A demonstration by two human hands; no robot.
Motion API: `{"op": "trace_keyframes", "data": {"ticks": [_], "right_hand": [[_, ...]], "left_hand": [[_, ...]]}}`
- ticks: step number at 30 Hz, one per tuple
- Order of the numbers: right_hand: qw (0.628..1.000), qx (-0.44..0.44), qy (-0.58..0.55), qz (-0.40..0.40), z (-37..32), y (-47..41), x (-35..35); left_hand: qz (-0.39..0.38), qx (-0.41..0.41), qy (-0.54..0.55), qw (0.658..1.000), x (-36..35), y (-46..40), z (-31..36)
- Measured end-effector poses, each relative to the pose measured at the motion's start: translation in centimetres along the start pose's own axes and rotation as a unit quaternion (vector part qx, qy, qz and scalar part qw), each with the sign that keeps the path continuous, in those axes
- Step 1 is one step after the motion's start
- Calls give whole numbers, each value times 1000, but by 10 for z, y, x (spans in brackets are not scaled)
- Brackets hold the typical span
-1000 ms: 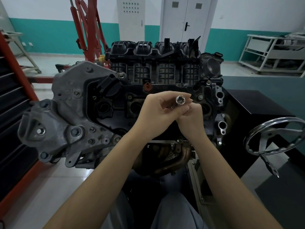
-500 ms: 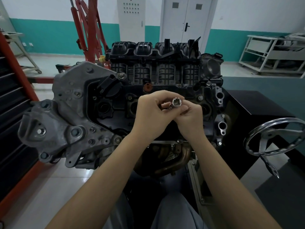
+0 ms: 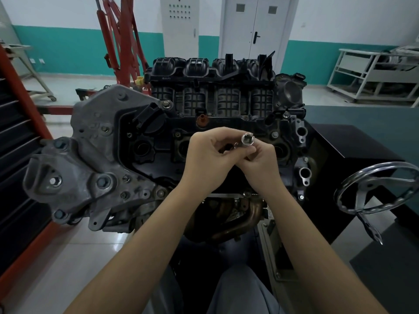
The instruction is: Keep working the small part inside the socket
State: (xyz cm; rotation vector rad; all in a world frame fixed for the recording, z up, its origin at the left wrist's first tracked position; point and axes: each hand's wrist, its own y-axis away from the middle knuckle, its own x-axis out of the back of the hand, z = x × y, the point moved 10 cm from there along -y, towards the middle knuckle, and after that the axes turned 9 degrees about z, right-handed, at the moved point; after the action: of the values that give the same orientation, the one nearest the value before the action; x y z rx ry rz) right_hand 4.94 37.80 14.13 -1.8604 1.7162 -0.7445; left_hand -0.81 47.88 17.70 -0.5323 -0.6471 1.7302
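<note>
Both hands meet above the black engine block (image 3: 158,137). The right hand (image 3: 260,164) pinches a shiny steel socket (image 3: 247,139), its lower part hidden; the left hand (image 3: 208,159) curls around something I cannot make out.

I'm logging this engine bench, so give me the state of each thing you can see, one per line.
Socket: held up over the engine, square drive hole facing the camera.
Left hand: fingers curled beside the socket.
Right hand: pinching the socket.
Engine: mounted on a stand, plug wells open.
Oil cap: on.
Door: shut.
Handwheel: untouched.
</note>
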Motion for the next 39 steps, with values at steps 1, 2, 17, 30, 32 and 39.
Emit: {"op": "trace_keyframes", "data": {"ticks": [1, 2, 17, 30, 32, 39], "right_hand": [[1000, -3, 3, -9, 0, 1, -1], [1000, -8, 6, -15, 0, 1, -2], [999, -10, 7, 34, 1, 0, 3], [998, -29, -12, 52, 10, 4, 8], [998, -34, -6, 54, 12, 4, 7], [999, -18, -31, 27, 1, 4, 3]], "left_hand": [[-7, 6, 17, 1000, 0, 0, -1], [-16, 11, 32, 999, -1, 0, -2], [-54, 2, 10, 999, -3, 0, 1], [-28, -39, -50, 998, -2, 2, 5], [-2, -46, -72, 996, 2, 2, 6], [-25, -26, -4, 999, -1, 2, 4]]}}
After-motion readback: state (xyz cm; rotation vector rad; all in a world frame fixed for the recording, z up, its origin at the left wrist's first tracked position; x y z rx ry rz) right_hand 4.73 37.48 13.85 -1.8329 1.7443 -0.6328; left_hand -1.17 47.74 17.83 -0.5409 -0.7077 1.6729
